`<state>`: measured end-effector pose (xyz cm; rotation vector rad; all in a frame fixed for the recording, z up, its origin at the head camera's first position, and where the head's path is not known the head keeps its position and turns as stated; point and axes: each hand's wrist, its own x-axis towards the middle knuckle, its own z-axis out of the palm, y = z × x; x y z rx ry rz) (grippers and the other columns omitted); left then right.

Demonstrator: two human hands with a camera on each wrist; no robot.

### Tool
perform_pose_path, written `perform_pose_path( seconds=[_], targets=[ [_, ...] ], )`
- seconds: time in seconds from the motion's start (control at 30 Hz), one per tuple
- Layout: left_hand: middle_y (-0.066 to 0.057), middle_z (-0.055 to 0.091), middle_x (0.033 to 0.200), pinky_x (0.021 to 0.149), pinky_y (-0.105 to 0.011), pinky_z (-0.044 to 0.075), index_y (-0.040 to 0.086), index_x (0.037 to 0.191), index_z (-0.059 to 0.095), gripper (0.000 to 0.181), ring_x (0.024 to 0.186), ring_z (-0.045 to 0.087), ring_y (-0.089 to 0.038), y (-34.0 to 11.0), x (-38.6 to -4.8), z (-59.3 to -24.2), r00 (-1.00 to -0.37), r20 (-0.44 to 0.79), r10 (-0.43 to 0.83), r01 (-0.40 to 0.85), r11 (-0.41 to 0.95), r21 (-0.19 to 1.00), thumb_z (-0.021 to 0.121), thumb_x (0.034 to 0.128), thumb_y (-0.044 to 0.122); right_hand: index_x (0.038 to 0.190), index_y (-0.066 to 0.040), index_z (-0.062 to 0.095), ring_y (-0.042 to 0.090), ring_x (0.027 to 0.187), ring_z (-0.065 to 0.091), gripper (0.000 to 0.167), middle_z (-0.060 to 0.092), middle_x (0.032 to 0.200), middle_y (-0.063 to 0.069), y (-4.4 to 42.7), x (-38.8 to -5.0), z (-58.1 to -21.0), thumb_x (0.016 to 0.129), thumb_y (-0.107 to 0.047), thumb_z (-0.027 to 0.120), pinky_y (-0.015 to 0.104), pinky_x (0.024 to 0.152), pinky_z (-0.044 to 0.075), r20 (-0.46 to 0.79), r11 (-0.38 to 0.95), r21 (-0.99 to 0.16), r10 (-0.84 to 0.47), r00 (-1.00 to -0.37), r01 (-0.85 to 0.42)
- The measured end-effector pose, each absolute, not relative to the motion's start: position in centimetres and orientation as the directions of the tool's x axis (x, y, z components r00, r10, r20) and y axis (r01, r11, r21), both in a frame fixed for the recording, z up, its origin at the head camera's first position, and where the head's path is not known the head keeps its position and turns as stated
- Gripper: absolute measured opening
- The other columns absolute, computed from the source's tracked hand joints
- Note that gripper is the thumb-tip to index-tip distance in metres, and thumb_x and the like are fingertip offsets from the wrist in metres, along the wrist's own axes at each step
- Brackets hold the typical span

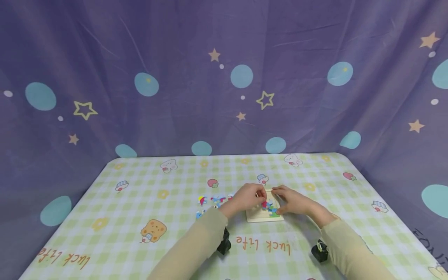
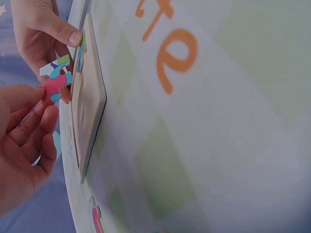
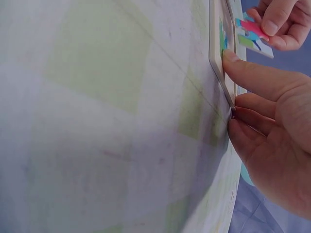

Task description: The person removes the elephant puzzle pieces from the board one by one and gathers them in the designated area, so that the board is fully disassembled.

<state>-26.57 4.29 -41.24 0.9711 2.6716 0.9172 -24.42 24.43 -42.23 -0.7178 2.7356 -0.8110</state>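
Observation:
My left hand (image 1: 246, 197) pinches a red and blue jigsaw piece (image 2: 55, 85) between thumb and fingers, above the wooden puzzle board (image 1: 257, 217). A green and white piece (image 2: 48, 69) shows right against it; whether the two are joined I cannot tell. My right hand (image 1: 293, 200) holds the board's right side. Its thumb (image 3: 241, 70) presses on a green and blue piece lying in the board, while the other fingers lie along the outer edge. Part of the board's inside is hidden by the left hand.
Several loose jigsaw pieces (image 1: 217, 200) lie left of the board, partly behind the left forearm. A green checked cloth (image 1: 133, 206) with printed pictures covers the table. Behind the table hangs a purple curtain (image 1: 182, 116). A black device (image 1: 224, 242) sits at the left wrist.

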Motion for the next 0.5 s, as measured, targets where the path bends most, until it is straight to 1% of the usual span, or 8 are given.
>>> perform_pose_path(
  seconds=[0.23, 0.5],
  targets=[
    [0.009, 0.059, 0.071, 0.058, -0.017, 0.041, 0.017, 0.079, 0.062, 0.006, 0.062, 0.051, -0.002, 3.3, -26.6, -41.3, -0.785, 0.05, 0.617, 0.51, 0.598, 0.619, 0.062, 0.0844, 0.014, 0.129, 0.007, 0.044, 0.041, 0.125, 0.035, 0.069, 0.037, 0.135, 0.024, 24.4, -24.3, -42.1, 0.073, -0.018, 0.075, 0.051, 0.101, 0.029, -0.065, 0.736, -0.566, -0.489, -0.87, -0.372],
    [0.011, 0.058, 0.07, 0.059, -0.019, 0.041, 0.02, 0.077, 0.061, 0.009, 0.062, 0.051, -0.003, 1.9, -26.2, -41.0, -0.799, 0.061, 0.599, 0.507, 0.614, 0.605, 0.062, 0.0842, 0.016, 0.128, 0.008, 0.044, 0.042, 0.125, 0.035, 0.069, 0.037, 0.135, 0.026, 24.3, -24.3, -42.0, 0.072, -0.018, 0.075, 0.052, 0.101, 0.028, -0.065, 0.733, -0.569, -0.492, -0.868, -0.373]
  ],
)
